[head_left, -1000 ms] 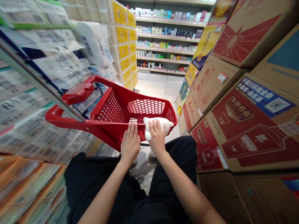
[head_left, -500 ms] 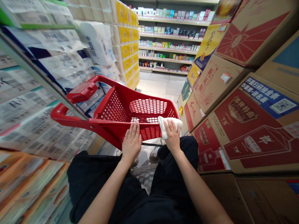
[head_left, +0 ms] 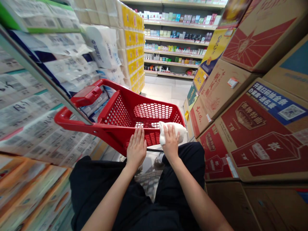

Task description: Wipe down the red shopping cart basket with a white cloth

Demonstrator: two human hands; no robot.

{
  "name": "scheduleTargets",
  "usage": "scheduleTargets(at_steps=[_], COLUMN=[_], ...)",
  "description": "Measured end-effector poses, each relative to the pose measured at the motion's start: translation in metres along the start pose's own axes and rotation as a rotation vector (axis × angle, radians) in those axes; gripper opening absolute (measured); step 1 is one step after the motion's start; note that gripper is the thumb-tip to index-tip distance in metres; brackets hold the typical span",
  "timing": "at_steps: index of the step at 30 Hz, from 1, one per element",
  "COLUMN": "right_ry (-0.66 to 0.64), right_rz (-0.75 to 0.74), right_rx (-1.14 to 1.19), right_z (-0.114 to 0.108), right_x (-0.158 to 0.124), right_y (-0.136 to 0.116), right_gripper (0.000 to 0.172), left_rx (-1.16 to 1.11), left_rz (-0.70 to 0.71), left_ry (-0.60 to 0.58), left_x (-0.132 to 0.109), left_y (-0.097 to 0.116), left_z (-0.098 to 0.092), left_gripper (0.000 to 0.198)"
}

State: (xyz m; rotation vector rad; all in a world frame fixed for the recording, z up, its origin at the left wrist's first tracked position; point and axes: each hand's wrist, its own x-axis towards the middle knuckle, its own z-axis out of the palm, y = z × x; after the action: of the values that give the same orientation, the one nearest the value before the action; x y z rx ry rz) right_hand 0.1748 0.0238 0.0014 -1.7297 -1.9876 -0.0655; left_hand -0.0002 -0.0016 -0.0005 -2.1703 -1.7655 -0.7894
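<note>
A red plastic shopping cart (head_left: 113, 129) with perforated walls stands crosswise in front of my knees, its handle to the left. My left hand (head_left: 136, 148) lies flat against the near side, fingers stretched out together and tips at the rim. Further right, my right hand (head_left: 171, 144) holds a folded white cloth (head_left: 182, 133) over the rim and outer face of that same side. Its fingers are spread over the cloth, and the thumb is hidden. Part of the cart's near wall is covered by the cloth and both hands.
Packs of tissue paper (head_left: 69, 70) are stacked closely on the left, with a metal post (head_left: 48, 77) slanting before them. Cardboard cartons (head_left: 240, 118) tower on the right. Beyond a tiled floor (head_left: 166, 93), shelves (head_left: 178, 38) carry small boxes and bottles.
My right hand has slid a little to the left along the cart's side with the white cloth. My left hand keeps its place on the cart.
</note>
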Motion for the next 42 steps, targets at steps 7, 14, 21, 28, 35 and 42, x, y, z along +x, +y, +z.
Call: scheduleTargets(at_steps=[7, 14, 21, 28, 35, 42], right_ry=[-0.029, 0.024, 0.065, 0.081, -0.043, -0.011], right_rz=[-0.15, -0.217, -0.019, 0.134, -0.08, -0.185], right_rx=[0.104, -0.009, -0.068, -0.007, 0.083, 0.067], right_z=[0.009, 0.011, -0.001, -0.005, 0.004, 0.004], right_x=[0.003, -0.003, -0.007, -0.003, 0.003, 0.0], right_y=[-0.062, 0.0, 0.089, 0.054, -0.05, -0.028], right_gripper=[0.07, 0.07, 0.067, 0.071, 0.074, 0.07], left_rx=[0.017, -0.021, -0.008, -0.022, 0.005, 0.0], left_rz=[0.029, 0.01, 0.002, -0.012, 0.009, 0.017], left_ry=[-0.024, -0.005, -0.012, 0.004, -0.006, -0.018], left_x=[-0.001, 0.0, 0.0, 0.001, 0.0, 0.0], left_y=[-0.003, -0.001, 0.0, 0.002, 0.0, -0.001], left_z=[-0.003, -0.002, 0.0, 0.0, -0.002, -0.003], left_gripper=[0.069, 0.062, 0.062, 0.063, 0.065, 0.063])
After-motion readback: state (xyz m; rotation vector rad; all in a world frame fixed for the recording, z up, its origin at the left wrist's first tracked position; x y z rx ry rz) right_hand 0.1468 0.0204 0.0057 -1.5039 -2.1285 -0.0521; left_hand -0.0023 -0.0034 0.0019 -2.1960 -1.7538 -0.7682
